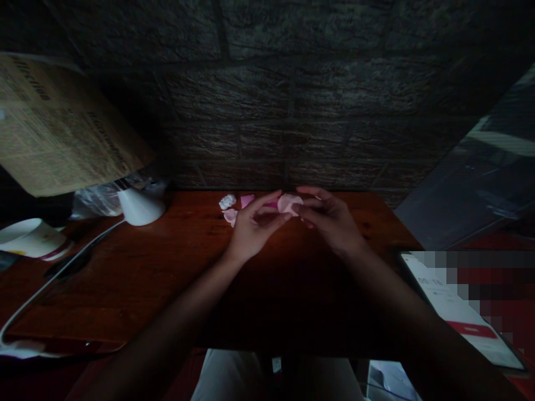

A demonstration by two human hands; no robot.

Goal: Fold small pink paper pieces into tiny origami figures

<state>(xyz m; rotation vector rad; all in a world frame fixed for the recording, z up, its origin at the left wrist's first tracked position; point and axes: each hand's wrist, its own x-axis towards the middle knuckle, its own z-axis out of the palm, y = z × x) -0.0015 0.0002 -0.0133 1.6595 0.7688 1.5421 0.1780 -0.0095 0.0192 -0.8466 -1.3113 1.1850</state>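
Above the far part of the wooden table, a thin, roundish light pink piece (289,205) is held between my two hands; I cannot tell whether it is paper or clay. My left hand (253,228) has its thumb and fingertips at the piece's left edge. From the other side, my right hand (332,220) pinches it with the thumb in front, some fingers curled behind. Just left of my left hand lie a crumpled white lump (227,201), another light pink piece (229,216) and a brighter pink piece (247,200). A deep pink patch (272,204) shows behind my left fingers.
A lamp with a newsprint shade (71,128) and white base (141,207) stands on the left of the table (137,278). Its white cord (62,267) runs past a paper cup (33,238). A tablet or phone (460,317) lies at right. A dark brick-patterned wall (259,111) rises behind.
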